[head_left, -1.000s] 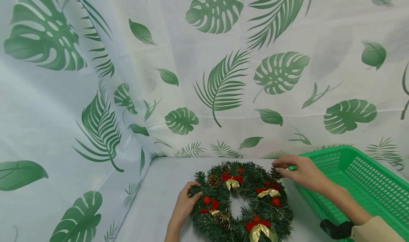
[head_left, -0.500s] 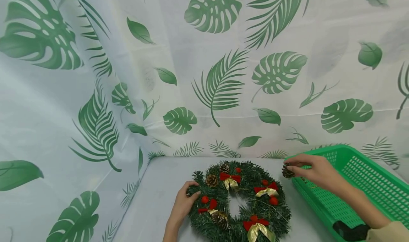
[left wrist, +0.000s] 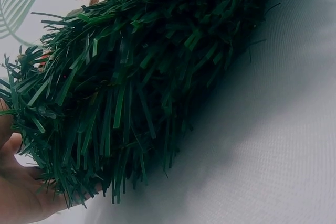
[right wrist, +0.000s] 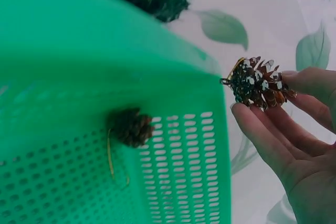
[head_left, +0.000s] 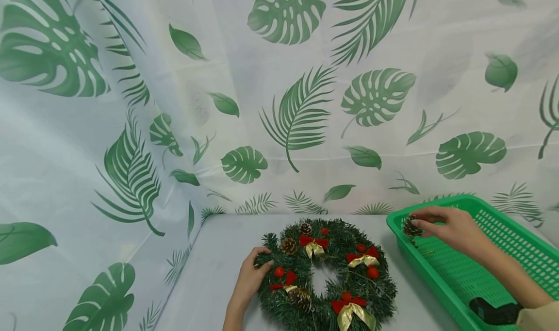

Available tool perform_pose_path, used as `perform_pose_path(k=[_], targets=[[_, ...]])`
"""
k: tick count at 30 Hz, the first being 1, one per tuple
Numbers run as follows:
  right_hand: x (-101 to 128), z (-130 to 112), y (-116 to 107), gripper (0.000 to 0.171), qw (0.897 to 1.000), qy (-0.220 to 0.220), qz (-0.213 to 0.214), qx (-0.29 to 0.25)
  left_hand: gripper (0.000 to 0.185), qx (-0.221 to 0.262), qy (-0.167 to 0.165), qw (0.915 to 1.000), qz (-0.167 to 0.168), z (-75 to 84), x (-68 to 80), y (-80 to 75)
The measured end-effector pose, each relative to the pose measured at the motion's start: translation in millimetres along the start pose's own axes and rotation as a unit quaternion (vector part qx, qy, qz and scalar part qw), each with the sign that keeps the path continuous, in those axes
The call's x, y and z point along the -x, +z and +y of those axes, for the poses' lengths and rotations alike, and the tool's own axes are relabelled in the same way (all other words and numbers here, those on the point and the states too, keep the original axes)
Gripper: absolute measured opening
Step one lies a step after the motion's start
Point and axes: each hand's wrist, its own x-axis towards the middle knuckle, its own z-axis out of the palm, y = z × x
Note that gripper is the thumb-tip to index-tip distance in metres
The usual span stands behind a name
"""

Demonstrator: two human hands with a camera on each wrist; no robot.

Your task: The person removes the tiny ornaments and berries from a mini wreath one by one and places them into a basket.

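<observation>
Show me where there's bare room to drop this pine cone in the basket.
The green basket floor is mostly bare mesh beyond the right hand. One pine cone already lies near the corner under the held pine cone. Table left of the wreath is also bare.

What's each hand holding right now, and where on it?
The right hand pinches a pine cone by its scaly body, above the green basket. The left hand grips the wreath at its outer left edge.

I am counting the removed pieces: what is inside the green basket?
One pine cone lies on the basket floor. The right hand holds a second cone above the rim. The arm hides part of the floor.
</observation>
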Motion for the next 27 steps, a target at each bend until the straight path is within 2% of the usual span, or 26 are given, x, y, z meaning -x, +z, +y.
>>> perform_pose_path(k=[8,13,18,27], targets=[[0.1,19.8,3.6,0.036,0.999,0.038,-0.019,0.008,0.03,0.004,-0.008,0.9999,-0.005,0.2,0.0,-1.7],[-1.1,33.0,7.6,0.04,0.998,0.055,-0.036,-0.007,0.031,0.01,-0.017,0.9998,-0.006,1.2,1.3,-1.7],[-2.5,42.2,12.9,0.037,0.998,0.054,-0.037,-0.014,0.031,0.013,-0.016,0.9998,-0.003,1.5,2.0,-1.0],[-5.3,49.9,18.6,0.034,0.998,0.053,-0.03,0.004,0.029,0.012,-0.016,0.9998,0.001,0.6,0.3,-0.5]])
